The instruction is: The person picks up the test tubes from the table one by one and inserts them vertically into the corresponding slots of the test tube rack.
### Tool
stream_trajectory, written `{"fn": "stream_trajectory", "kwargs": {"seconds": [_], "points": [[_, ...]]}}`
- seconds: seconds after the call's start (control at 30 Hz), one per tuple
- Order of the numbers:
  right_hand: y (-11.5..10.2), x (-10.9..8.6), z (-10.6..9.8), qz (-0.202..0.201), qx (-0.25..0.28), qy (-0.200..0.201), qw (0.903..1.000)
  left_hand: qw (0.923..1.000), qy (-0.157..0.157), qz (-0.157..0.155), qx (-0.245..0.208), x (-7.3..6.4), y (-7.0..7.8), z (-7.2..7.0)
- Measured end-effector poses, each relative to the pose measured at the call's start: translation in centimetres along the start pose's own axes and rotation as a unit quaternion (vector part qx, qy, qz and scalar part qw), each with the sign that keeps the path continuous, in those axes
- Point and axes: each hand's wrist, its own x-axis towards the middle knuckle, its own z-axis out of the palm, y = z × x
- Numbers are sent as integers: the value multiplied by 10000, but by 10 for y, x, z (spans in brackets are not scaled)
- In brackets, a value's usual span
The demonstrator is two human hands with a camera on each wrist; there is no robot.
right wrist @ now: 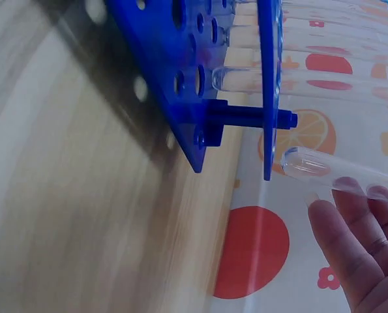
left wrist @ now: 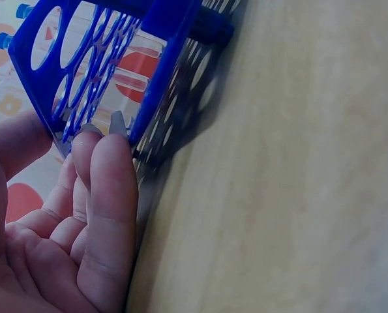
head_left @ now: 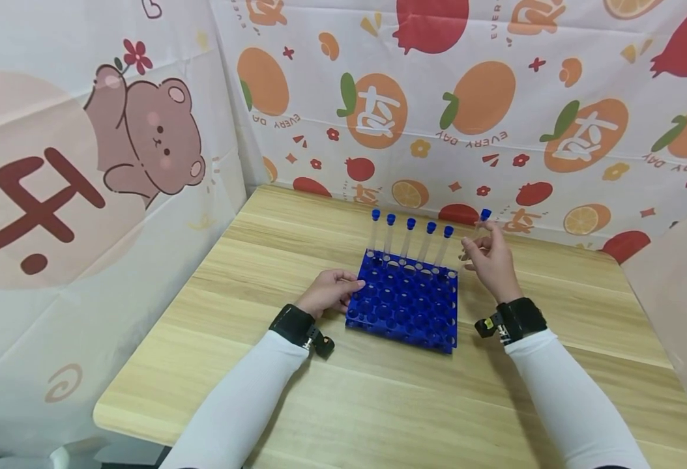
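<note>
A blue test tube rack [head_left: 405, 296] with rows of round holes stands on the wooden table. My left hand [head_left: 333, 291] grips its left edge, the thumb over the top plate and the fingers low at the side in the left wrist view. Several clear test tubes with blue caps [head_left: 410, 224] stand upright along the rack's far row. Past the far right corner, my right hand [head_left: 492, 260] holds another clear test tube [right wrist: 306, 163] by its length, blue cap up. Its rounded bottom is beside the top plate's edge, outside the holes, in the right wrist view.
Behind the table [head_left: 214, 312] hangs a fruit-printed cloth [head_left: 320, 150], close to the far edge. A bear-printed cloth [head_left: 161, 143] hangs on the left. Black wrist straps with small cameras [head_left: 322, 344] sit on both arms.
</note>
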Motion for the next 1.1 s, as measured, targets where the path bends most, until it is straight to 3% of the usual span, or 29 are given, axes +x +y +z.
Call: {"fn": "stream_trajectory", "kwargs": {"seconds": [0.37, 0.77, 1.1], "points": [[-3, -11, 2, -61, -409, -92, 9991, 10000, -25, -36, 66, 2, 2, 0], [43, -6, 10, -112, -509, -287, 9982, 9999, -37, -102, 60, 4, 3, -1], [47, -9, 12, -305, -658, -317, 9969, 9999, -81, -65, 80, 4, 4, -2]]}}
